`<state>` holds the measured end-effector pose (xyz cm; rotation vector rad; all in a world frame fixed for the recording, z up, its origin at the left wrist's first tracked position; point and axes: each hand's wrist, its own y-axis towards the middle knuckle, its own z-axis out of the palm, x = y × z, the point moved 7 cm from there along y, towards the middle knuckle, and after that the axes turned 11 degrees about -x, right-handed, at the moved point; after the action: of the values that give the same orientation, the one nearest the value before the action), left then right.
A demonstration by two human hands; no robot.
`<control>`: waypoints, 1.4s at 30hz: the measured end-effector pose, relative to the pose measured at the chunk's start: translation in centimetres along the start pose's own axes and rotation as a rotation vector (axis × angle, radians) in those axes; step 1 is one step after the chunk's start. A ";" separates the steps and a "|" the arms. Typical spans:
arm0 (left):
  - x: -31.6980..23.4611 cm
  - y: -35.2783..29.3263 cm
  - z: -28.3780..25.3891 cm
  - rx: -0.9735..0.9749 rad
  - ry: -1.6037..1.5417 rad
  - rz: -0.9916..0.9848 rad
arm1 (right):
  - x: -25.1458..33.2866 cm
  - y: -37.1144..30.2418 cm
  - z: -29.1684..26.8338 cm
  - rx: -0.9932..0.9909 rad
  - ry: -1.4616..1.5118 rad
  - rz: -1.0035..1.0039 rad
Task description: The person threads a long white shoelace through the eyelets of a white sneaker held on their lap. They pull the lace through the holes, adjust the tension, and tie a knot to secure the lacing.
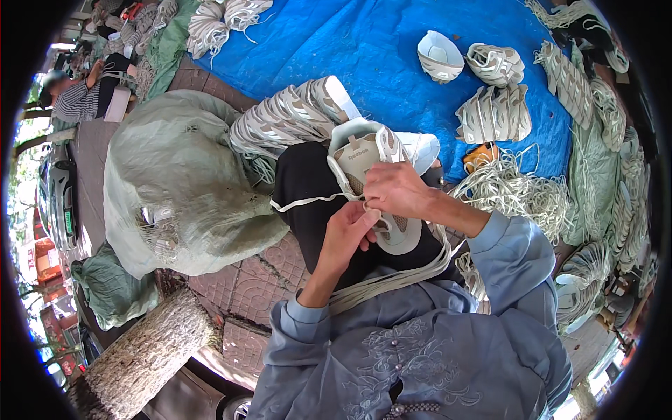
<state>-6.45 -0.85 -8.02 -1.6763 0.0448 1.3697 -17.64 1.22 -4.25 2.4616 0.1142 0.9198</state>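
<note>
A short printed word (358, 155) stands legibly on the beige tongue (354, 166) of the white shoe upper (401, 240).

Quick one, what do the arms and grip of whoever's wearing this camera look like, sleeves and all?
The left sleeve and right sleeve are loose, grey-blue and slightly shiny, with lighter blue cuffs that leave the lower forearms uncovered. The left grip and right grip are ungloved human hands; no watch shows.

Two near hands (344, 234), one blue tarp (315, 42)
</note>
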 end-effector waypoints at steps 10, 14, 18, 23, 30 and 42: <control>-0.2 0.7 -1.2 0.204 -0.195 -0.163 | -2.1 0.1 -2.7 0.026 0.108 0.136; -2.2 1.7 -2.7 0.268 -0.038 -0.141 | -1.5 -0.5 -1.4 0.175 -0.128 0.019; -4.1 2.8 -3.9 0.097 0.450 0.105 | -1.6 -0.2 -0.2 0.298 -0.194 0.000; -4.4 2.8 -4.1 0.174 0.420 0.069 | -0.9 0.2 -0.4 0.339 -0.243 -0.126; -4.8 3.1 -3.6 0.170 0.620 0.280 | -2.2 2.0 -5.9 0.119 -0.546 -0.412; -4.5 1.9 -1.5 -0.251 1.010 0.866 | -10.1 0.7 -14.1 -0.073 -0.674 -0.201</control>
<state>-8.00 -5.13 -5.79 -2.5555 1.3445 0.9302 -34.35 4.19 -0.82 2.4953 0.0872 -0.0128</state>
